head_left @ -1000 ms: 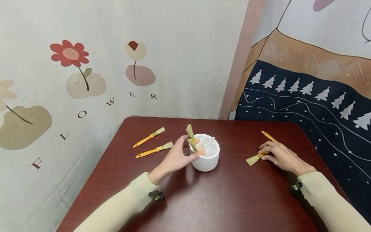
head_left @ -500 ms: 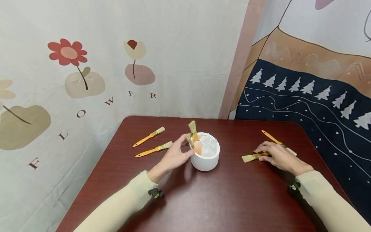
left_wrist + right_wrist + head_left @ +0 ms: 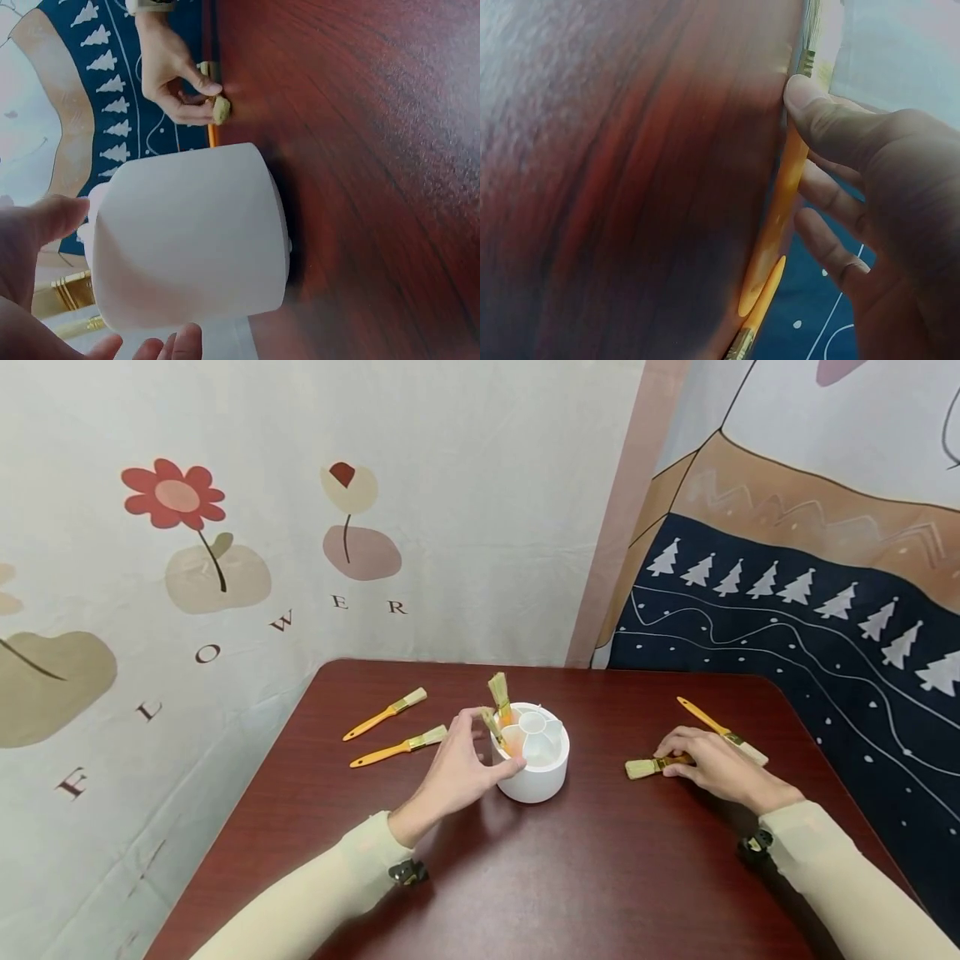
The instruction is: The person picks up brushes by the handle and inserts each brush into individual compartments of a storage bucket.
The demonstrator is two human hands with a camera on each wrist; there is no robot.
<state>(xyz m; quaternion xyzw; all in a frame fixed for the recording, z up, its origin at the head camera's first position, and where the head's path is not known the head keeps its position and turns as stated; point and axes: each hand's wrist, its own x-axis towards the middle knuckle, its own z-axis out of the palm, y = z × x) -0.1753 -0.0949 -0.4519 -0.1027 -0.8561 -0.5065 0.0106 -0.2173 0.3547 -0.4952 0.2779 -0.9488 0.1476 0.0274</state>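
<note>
My left hand is at the left side of a white round desk organizer. Its thumb lies over the near rim, and the fingers curve round the far left side, partly hidden. Two paintbrushes stand in the organizer's left compartment, bristles up. On the right, my right hand pinches a yellow-handled paintbrush near its ferrule. Its bristles point left, low at the tabletop. In the right wrist view the thumb presses on the handle. Behind this hand lies another paintbrush.
Two more paintbrushes, an upper one and a lower one, lie left of the organizer. All rest on a dark red wooden table. A printed cloth hangs behind its far edge.
The organizer has turned, so its brushes shifted slightly rightward. My left thumb moved off the rim and came back. My right hand swung the paintbrush, its bristles now pointing more leftward.
</note>
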